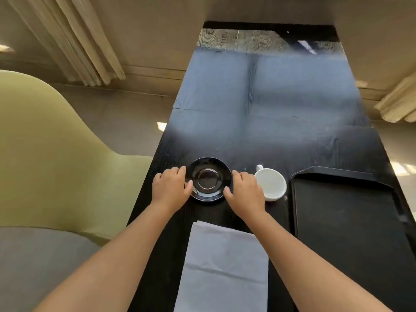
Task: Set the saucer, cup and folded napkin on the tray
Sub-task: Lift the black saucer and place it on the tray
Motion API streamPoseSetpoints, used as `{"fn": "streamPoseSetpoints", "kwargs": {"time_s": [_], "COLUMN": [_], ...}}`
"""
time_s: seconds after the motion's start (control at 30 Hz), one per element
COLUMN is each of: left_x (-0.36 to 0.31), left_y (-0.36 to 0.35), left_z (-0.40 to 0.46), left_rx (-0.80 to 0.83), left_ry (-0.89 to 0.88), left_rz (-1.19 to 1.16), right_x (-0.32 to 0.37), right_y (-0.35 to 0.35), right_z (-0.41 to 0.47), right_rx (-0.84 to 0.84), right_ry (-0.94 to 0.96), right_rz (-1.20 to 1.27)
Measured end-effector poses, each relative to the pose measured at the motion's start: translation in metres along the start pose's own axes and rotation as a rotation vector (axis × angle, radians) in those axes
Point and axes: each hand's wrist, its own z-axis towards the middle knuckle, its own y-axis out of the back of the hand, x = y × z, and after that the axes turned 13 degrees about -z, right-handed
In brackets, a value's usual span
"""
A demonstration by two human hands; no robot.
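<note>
Saucer (208, 179) flat on dark surface (247, 140), well side up; round, no long axis. Left hand (171, 187) and right hand (245, 190) bracket opposite rim edges, fingers curled against it, probably for a level lift. Cup (271, 183) beside, handle pointing away. Tray (351, 219) right, bare. Napkin (225, 264) nearest, lengthwise toward the person.

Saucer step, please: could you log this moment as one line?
step: grasp saucer | left hand, right hand: at rim | tray: empty
</note>
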Motion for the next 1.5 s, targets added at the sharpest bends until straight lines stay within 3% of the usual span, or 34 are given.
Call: {"fn": "streamPoseSetpoints", "kwargs": {"time_s": [0.17, 0.43, 0.73, 0.93, 1.03, 1.27, 1.5], "left_x": [0.03, 0.035, 0.027, 0.013, -0.008, -0.111, -0.218], "left_y": [-0.031, -0.055, -0.058, -0.039, -0.019, -0.005, -0.053], "left_z": [0.027, 0.035, 0.016, -0.023, -0.046, -0.078, -0.062], "left_rx": [0.037, 0.038, 0.023, -0.017, -0.009, 0.056, 0.219], "left_ry": [0.056, -0.019, 0.259, 0.446, 0.45, 0.41, 0.293], "left_rz": [0.001, -0.091, -0.645, -1.069, -1.268, -1.457, -1.379], "right_x": [0.001, -0.003, -0.001, -0.011, -0.026, -0.12, -0.228], "right_y": [-0.033, -0.054, -0.056, -0.031, -0.009, 0.033, 0.041], "right_z": [0.036, 0.048, 0.041, -0.005, -0.036, -0.106, -0.111], "right_rx": [0.058, 0.114, 0.186, 0.078, 0.035, -0.127, -0.153], "right_ry": [-0.037, -0.019, -0.215, -0.197, -0.198, -0.364, -0.428], "right_rz": [0.001, 0.052, 0.57, 0.831, 0.929, 1.062, 1.034]}}
